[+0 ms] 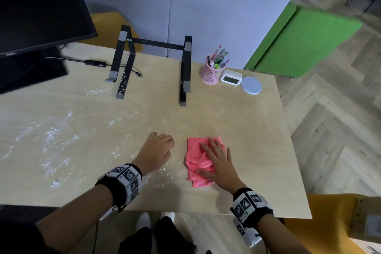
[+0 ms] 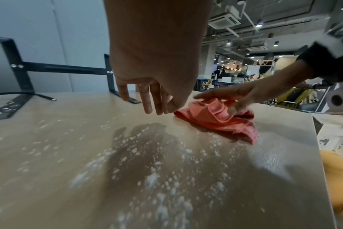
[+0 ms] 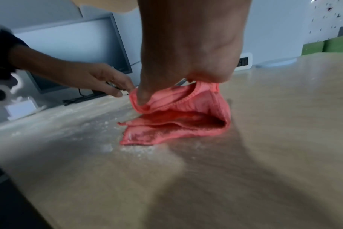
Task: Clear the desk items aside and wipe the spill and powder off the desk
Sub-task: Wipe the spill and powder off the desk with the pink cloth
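Your right hand (image 1: 214, 159) lies flat with fingers spread on the pink cloth (image 1: 198, 163), pressing it to the surface (image 1: 257, 150) so it can drag powder (image 1: 51, 136); your left hand (image 1: 156, 152) hovers beside it, loosely curled and holding nothing. Pens stand in the pink mesh cup (image 1: 212, 74), set aside at the far right

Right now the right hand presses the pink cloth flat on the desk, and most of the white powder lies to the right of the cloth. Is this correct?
One detail is wrong. The right hand does press the pink cloth on the desk, but most of the white powder lies to the left of the cloth, as the head view shows.
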A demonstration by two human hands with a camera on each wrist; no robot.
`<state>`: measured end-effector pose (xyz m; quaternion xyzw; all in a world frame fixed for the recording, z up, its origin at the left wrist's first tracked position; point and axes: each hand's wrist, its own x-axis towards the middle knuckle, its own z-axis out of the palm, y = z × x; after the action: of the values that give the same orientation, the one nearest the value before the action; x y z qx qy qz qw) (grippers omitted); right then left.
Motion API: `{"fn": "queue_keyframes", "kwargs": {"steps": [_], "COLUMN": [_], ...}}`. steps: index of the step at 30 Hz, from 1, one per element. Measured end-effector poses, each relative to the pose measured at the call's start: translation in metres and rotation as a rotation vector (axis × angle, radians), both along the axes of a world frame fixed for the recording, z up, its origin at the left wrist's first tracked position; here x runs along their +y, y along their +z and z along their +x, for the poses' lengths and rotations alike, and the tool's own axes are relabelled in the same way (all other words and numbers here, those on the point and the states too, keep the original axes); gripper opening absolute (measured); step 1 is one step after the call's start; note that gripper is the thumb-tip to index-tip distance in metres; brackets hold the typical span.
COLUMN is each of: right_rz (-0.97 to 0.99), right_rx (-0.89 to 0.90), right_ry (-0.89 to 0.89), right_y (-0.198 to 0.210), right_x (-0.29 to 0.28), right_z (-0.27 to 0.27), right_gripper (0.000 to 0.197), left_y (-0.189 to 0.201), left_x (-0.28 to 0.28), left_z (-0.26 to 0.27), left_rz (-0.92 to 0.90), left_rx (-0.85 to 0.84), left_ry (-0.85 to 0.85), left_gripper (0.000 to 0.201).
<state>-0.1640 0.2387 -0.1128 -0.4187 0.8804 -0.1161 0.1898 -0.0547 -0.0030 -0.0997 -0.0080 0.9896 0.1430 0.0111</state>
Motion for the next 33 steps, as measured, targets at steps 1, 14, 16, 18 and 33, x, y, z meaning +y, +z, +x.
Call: {"fn": "queue_keyframes", "kwargs": {"steps": [1, 14, 16, 18, 33], "right_rz": [0.021, -0.447, -0.514, -0.510, -0.316], "right_rx": [0.006, -0.264, -0.238, -0.138, 0.096], "right_ry": [0.047, -0.450, -0.408, -0.333, -0.354], "right_y": [-0.008, -0.012, -0.007, -0.006, -0.018], "right_x": [0.001, 0.028, 0.040, 0.049, 0.001], "right_z": [-0.002, 0.006, 0.022, 0.034, 0.035], "right_gripper": [0.080, 0.035, 0.045, 0.031, 0.043], "left_y": [-0.001, -0.006, -0.012, -0.019, -0.048], "left_x": [-0.001, -0.002, -0.002, 0.000, 0.000], "left_z": [0.003, 0.124, 0.156, 0.181, 0.181], "left_rz": [-0.003, 0.037, 0.008, -0.024, -0.033], "left_rx": [0.003, -0.049, -0.120, -0.177, -0.264], "left_ry": [0.007, -0.005, 0.026, 0.061, 0.054], "left_gripper": [0.035, 0.059, 0.070, 0.079, 0.095]}}
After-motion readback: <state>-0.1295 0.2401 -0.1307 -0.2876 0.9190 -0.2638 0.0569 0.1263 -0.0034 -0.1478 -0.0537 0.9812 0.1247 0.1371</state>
